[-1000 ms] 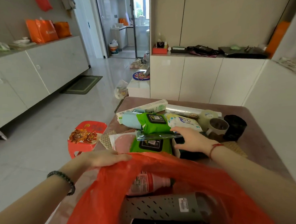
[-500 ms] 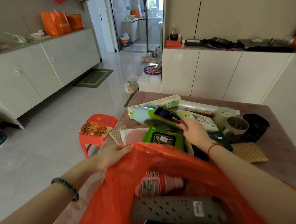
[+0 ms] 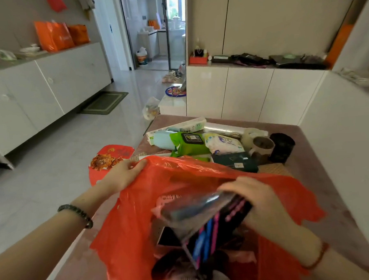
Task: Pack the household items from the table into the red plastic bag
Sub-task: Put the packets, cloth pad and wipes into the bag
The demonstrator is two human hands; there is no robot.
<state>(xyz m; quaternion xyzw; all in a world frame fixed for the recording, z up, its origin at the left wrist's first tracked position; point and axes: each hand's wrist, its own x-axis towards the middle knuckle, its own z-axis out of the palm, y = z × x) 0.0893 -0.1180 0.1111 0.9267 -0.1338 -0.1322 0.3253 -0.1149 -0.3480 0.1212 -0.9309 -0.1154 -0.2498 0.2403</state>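
Observation:
The red plastic bag [image 3: 136, 223] stands open at the near edge of the brown table [image 3: 323, 196]. My left hand [image 3: 125, 175] pinches its far-left rim and holds the mouth up. My right hand [image 3: 257, 198] grips a clear packet of dark items with pink and blue stripes [image 3: 205, 220], tilted down into the bag's mouth. Other things lie inside the bag, mostly hidden. Behind the bag on the table lie a green wipes pack [image 3: 188, 143], a white printed pack [image 3: 224, 144], a long white box [image 3: 178, 127], a dark green box [image 3: 236, 161], a mug [image 3: 262, 145] and a black cup [image 3: 282, 147].
A red plastic stool [image 3: 109, 158] stands on the floor left of the table. White cabinets run along the left wall and behind the table. A woven mat [image 3: 275, 169] lies on the table right of the bag. A floor mat and a doorway lie farther back.
My right hand lifted the clear striped packet off the pile and brought it back down into the bag's mouth. My left hand raised the bag's rim, which now hides the nearer green pack.

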